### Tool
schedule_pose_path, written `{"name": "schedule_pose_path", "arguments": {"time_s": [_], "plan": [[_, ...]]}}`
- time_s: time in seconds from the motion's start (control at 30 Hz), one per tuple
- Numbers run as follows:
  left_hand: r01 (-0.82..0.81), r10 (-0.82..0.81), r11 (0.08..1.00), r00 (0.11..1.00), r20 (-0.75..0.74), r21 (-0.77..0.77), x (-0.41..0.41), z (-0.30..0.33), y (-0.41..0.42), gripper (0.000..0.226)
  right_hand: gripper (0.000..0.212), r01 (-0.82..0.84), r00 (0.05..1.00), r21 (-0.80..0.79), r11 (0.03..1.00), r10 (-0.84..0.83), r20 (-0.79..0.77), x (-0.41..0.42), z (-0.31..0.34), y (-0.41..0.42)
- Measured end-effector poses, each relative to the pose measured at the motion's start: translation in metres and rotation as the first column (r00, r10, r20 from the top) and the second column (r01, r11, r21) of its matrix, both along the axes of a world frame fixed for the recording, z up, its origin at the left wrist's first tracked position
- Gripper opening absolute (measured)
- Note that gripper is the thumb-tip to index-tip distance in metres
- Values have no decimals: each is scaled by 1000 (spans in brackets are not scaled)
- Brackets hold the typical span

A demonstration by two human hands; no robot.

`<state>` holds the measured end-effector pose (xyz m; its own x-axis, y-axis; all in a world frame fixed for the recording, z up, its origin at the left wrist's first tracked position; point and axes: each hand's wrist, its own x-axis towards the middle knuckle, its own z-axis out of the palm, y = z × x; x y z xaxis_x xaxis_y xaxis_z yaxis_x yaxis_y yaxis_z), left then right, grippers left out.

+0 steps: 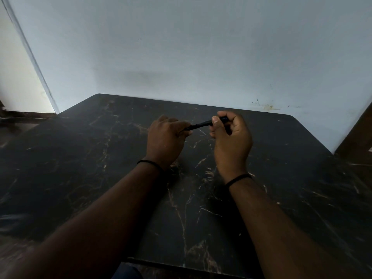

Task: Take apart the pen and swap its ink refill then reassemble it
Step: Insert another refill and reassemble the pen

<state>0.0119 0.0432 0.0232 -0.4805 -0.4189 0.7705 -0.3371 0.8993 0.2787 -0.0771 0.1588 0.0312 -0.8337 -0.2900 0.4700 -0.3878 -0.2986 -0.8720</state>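
A black pen (203, 124) is held above the table (100, 158) by both hands: left hand (166, 137) curled round one end, right hand (229, 135) pinching the other between thumb and fingers. The table is a dark marble-pattern top with pale veins, set against a plain pale-blue wall (201, 47). A black band is worn on each wrist.

A black pen (200, 125) is held above the dark marble table (100, 158) by both ends, its left end gripped by the left hand (165, 137) and its right end pinched by the right hand (231, 139).
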Motion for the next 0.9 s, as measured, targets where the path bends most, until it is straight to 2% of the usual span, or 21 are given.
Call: {"name": "schedule_pose_path", "arguments": {"time_s": [0.27, 0.47, 0.7, 0.9], "plan": [[26, -25, 998, 999, 23, -58, -3, 1, 5, 14, 21, -6, 1000, 42, 999, 6, 12, -3, -2, -2], [134, -136, 990, 990, 48, 41, -4, 0, 9, 16, 21, 3, 1000, 23, 1000, -3, -3, -5, -2, -2], [187, -189, 979, 982, 26, 78, -4, 1, 11, 16, 29, -43, 999, 60, 997, 44, -31, -4, -2, -4], [222, -231, 967, 971, 66, 124, -7, 1, 11, 15, 29, -53, 997, 13, 999, 53, -48, -5, -3, -2]]}}
